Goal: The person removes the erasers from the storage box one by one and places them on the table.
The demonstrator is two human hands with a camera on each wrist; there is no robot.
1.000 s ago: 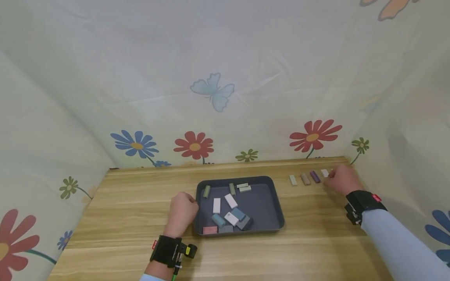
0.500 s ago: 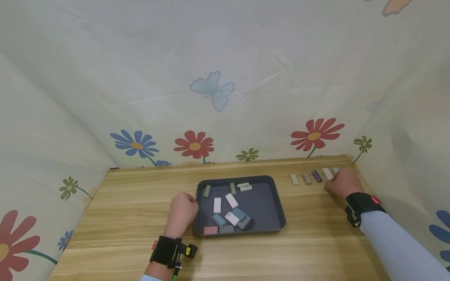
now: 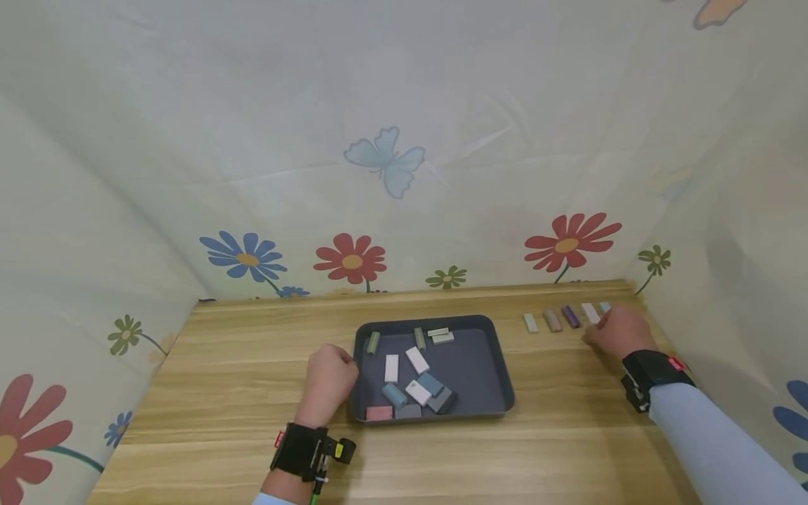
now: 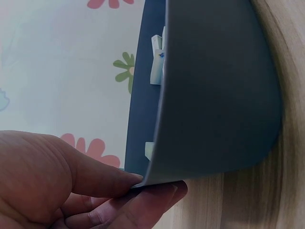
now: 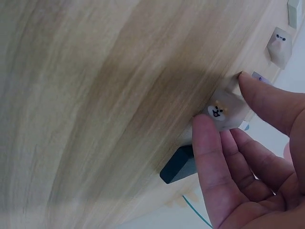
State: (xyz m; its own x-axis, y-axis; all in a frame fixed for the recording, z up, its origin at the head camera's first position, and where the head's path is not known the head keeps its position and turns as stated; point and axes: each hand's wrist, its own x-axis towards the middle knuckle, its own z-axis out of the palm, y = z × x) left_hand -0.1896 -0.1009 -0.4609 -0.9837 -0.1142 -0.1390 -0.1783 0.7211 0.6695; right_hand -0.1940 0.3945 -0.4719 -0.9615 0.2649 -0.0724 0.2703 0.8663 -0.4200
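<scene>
My left hand pinches the left rim of a dark grey tray between thumb and fingers, as the left wrist view shows. At the right end of a row of small blocks, my right hand has thumb and index finger at either side of a whitish block printed with a small animal face. A dark teal block lies beside the index finger in the right wrist view. Farther along that row are a purple block, a brown block and a pale block.
Inside the tray lie several blocks, among them a pink block, a blue block, a green block and a white block. The wooden table meets a flower-printed cloth wall at its back and sides.
My right hand has drawn back slightly toward me, uncovering more of the whitish block and a light blue one beyond it. My left hand stays on the tray rim.
</scene>
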